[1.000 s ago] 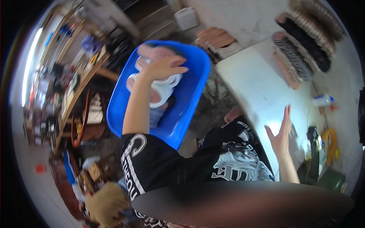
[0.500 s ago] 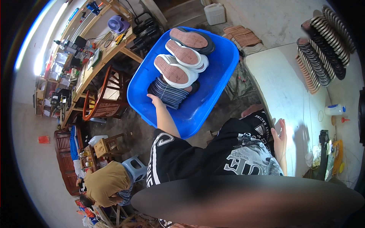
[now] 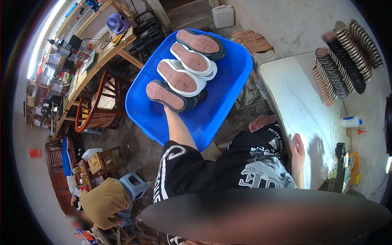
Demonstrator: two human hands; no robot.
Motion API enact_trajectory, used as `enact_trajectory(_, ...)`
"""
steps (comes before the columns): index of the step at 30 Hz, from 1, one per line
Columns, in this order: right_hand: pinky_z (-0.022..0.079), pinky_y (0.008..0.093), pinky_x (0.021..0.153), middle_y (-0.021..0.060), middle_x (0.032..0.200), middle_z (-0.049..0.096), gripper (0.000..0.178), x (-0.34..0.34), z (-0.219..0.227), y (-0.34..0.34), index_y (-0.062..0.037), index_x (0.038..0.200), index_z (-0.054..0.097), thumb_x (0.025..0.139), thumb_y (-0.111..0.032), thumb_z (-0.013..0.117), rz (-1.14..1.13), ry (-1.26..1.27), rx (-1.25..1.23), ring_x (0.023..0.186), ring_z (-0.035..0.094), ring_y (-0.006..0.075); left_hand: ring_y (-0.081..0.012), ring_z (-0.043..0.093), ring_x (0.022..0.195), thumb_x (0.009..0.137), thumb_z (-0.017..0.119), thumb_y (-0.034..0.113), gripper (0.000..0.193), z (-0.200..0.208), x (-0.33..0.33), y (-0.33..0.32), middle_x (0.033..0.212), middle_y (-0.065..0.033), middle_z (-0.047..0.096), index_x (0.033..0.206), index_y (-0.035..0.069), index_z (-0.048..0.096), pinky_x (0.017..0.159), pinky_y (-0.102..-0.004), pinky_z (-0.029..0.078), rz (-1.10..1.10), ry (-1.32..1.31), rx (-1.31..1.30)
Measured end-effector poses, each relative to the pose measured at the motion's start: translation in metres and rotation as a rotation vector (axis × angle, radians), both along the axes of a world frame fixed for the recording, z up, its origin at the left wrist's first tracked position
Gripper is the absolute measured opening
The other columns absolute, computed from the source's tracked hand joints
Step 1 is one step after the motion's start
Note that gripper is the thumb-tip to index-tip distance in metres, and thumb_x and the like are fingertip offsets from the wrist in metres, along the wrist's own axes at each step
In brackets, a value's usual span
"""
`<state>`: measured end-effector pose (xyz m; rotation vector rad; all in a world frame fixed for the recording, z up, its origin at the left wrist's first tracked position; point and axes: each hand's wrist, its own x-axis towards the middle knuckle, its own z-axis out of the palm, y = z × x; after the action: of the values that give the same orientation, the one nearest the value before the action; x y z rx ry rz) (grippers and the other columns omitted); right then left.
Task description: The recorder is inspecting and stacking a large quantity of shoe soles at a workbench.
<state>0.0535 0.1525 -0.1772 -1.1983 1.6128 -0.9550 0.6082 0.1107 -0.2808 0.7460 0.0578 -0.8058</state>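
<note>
Several tied stacks of insoles lie in a blue basin [image 3: 220, 98]. The nearest, a dark-edged insole bundle [image 3: 165, 95], has its pinkish-brown face up. My left hand [image 3: 168, 110] is at the underside of this bundle, its fingers hidden beneath it. Just beyond are a white-edged insole bundle [image 3: 181, 80], another white-edged insole bundle [image 3: 191, 60] and a dark-edged insole bundle [image 3: 200, 43]. A cord crosses the nearest bundle. To the right, my right hand [image 3: 297, 148] is empty with its fingers extended, beside the edge of a white-topped table [image 3: 302, 94].
Rows of stacked insoles [image 3: 347, 61] stand at the table's far right, with a white bottle [image 3: 350, 121] nearer. More tan pieces [image 3: 253, 41] lie behind the basin. At left are a wooden chair [image 3: 100, 106] and workbench [image 3: 92, 75]. Another person [image 3: 106, 202] bends near a grey-blue stool [image 3: 134, 184].
The nearest bundle has turned from showing its layered edge to lying face up, with my left hand now under it. My right hand stays by the table. The whole view has shifted slightly.
</note>
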Motion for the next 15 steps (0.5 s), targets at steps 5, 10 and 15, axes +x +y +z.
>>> enact_trajectory(5, 0.023, 0.0337, 0.112, 0.0160, 0.146, 0.038, 0.042, 0.010, 0.000, 0.004, 0.0035, 0.128, 0.051, 0.088, -0.003, 0.058, 0.039, -0.125, 0.006, 0.138, 0.031, 0.0232, -0.0304, 0.044, 0.128, 0.098, 0.035, 0.050, 0.059, 0.006, 0.033, 0.020, 0.141, -0.0106, 0.044, 0.140, 0.009, 0.038, 0.106, -0.0462, 0.038, 0.019, -0.083, -0.063)
enact_trajectory(10, 0.023, 0.0334, 0.112, 0.0152, 0.146, 0.040, 0.039, -0.005, -0.001, 0.001, 0.0030, 0.127, 0.053, 0.088, -0.002, 0.056, -0.012, -0.052, -0.002, 0.138, 0.032, 0.0228, -0.0304, 0.044, 0.128, 0.098, 0.035, 0.050, 0.059, 0.060, -0.024, -0.024, 0.141, -0.0106, 0.044, 0.140, 0.009, 0.038, 0.106, -0.0461, 0.038, -0.075, -0.071, -0.115)
enact_trajectory(15, 0.025, 0.0327, 0.110, 0.0133, 0.145, 0.042, 0.037, 0.007, 0.002, -0.002, 0.0006, 0.126, 0.054, 0.089, -0.003, 0.055, 0.067, -0.052, 0.007, 0.136, 0.035, 0.0221, -0.0303, 0.045, 0.128, 0.098, 0.036, 0.050, 0.059, 0.017, 0.028, 0.010, 0.141, -0.0106, 0.044, 0.141, 0.009, 0.038, 0.106, -0.0460, 0.038, -0.015, -0.131, -0.160)
